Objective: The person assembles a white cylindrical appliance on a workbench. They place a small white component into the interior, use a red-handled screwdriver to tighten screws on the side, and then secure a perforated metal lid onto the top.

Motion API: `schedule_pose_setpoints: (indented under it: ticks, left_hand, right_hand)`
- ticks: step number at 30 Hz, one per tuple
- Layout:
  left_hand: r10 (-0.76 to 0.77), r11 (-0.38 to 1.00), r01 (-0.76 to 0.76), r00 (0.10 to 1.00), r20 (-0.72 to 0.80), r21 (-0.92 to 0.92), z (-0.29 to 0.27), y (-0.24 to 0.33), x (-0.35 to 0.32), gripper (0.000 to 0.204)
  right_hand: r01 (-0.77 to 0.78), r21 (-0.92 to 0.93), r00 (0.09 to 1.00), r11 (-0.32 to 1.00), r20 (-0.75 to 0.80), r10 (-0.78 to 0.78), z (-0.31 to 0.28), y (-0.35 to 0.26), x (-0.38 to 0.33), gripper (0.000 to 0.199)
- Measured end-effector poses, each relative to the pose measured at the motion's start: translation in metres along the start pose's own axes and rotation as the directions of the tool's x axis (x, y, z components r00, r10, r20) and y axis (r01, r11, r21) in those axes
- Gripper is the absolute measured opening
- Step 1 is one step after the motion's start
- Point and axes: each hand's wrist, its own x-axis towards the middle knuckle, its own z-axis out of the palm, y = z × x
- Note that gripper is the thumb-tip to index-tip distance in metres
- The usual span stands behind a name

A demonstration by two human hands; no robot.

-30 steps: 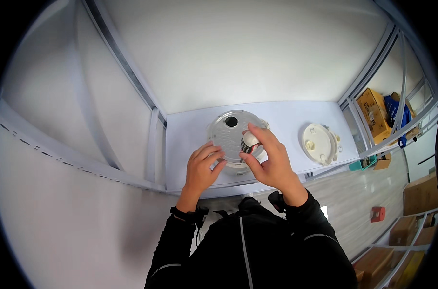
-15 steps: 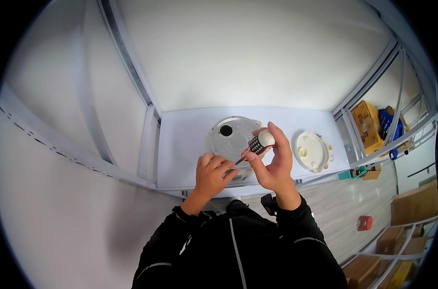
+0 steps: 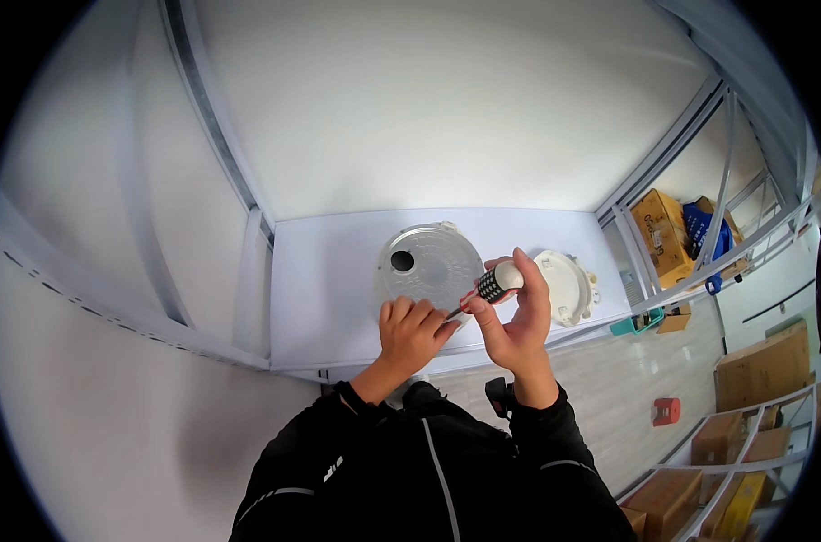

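In my right hand is a screwdriver with a black, red and white handle, its white end tilted up and to the right. Its shaft slopes down toward the near rim of a round silver metal disc lying on the bench; my hands hide where the tip ends. The disc has a dark round hole at its far left and a pale tab at its far edge. My left hand is at the near rim, fingers curled and thumb beside the screwdriver's tip. What those fingers hold is hidden.
A round white plastic cover lies on the white bench to the right. Metal frame posts rise at the bench's corners. Past the right side stand cartons, a teal bin and a red stool.
The whole view has shifted, moving the bench leftward in the picture. Against the bench, both hands and the screwdriver are farther right. The disc has turned slightly counterclockwise.
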Motion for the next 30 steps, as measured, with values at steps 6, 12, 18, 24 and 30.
schedule_pose_setpoints:
  ticks: [6, 12, 18, 24, 30]
  left_hand:
    - [-0.029, 1.000, 0.030, 0.999, 0.044, -0.006, 0.000, 0.006, 0.004, 0.027]
    - [-0.061, 0.991, 0.070, 0.995, 0.077, -0.113, -0.021, -0.014, 0.005, 0.018]
    - [-0.088, 0.976, 0.110, 0.989, 0.121, -0.189, -0.044, -0.036, 0.017, 0.017]
    - [-0.140, 0.962, 0.183, 0.968, 0.209, -0.204, -0.040, -0.048, 0.018, 0.016]
    - [-0.198, 0.962, 0.254, 0.898, 0.394, -0.097, -0.047, -0.048, 0.041, 0.007]
  right_hand:
    - [-0.026, -0.019, 0.999, 0.999, -0.043, 0.025, -0.009, 0.003, -0.004, 0.074]
    - [0.012, -0.054, 0.998, 0.998, -0.053, -0.015, -0.009, 0.009, -0.001, 0.073]
    - [-0.031, -0.016, 0.998, 0.999, -0.059, 0.030, 0.000, 0.012, 0.001, 0.070]
    - [0.032, 0.013, 0.999, 0.999, -0.039, -0.031, 0.008, 0.011, 0.008, 0.068]
    - [0.055, 0.009, 0.998, 0.998, -0.028, -0.054, 0.011, 0.010, 0.009, 0.069]
